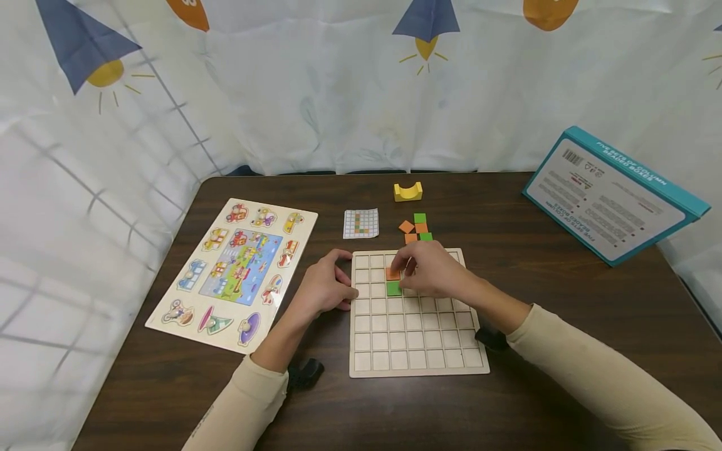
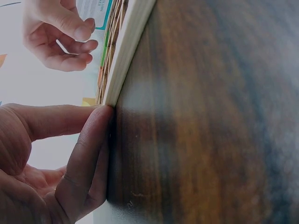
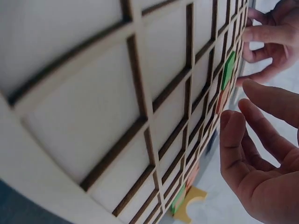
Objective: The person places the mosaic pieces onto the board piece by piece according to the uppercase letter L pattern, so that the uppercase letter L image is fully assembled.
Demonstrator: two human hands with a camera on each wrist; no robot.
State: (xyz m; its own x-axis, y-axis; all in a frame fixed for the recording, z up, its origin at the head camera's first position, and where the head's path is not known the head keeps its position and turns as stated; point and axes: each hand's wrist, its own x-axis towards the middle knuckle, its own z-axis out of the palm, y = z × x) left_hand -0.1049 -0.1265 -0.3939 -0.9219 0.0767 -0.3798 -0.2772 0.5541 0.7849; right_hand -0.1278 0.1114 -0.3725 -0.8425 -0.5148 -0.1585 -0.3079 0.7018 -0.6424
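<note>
L hand (image 1: 323, 285) rests its spread fingers against L edge of the board (image 1: 413, 341), and R hand (image 1: 433, 269), w/ fingers bent & slightly apart, is just above one orange tile (image 1: 390, 274) in the board, w/ one green tile (image 1: 393, 289) nr these fingers.

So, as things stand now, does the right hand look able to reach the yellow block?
Probably yes. Only some loose tiles lie between the right hand and the yellow block; they look flat enough to pass over, and nothing covers the block.
</note>
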